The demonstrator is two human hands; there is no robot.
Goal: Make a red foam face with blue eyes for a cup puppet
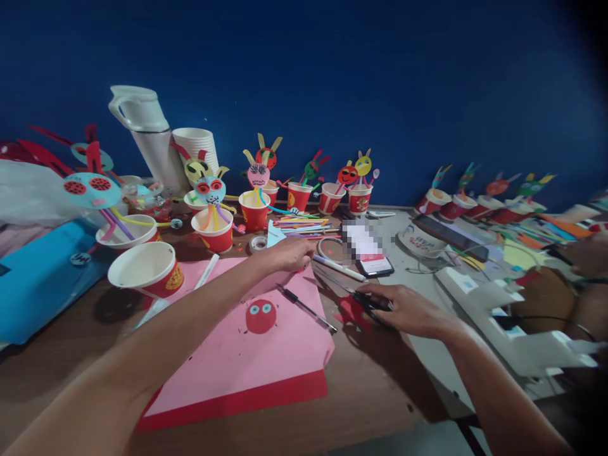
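Note:
My left hand (293,254) reaches over the back of a pink sheet (209,354), its fingers curled together. A bit of red shows under the fingertips; what they hold, if anything, is too small to make out. My right hand (411,308) grips the black handles of a pair of scissors (349,290), whose blades point toward my left hand. Below the scissors lie red paper scraps (354,315). On the pink sheet are a red paper circle (261,317) with two pale blue eyes and a black pen (306,308) lying slantwise.
Paper cups (212,229) with paper-faced figures line the wall. An uncovered cup (145,269) stands left of the sheet. Colored sticks (304,225), a marker (339,268) and a phone (368,247) lie behind my hands. At right are a white power strip (479,304) and another person's arm (591,253).

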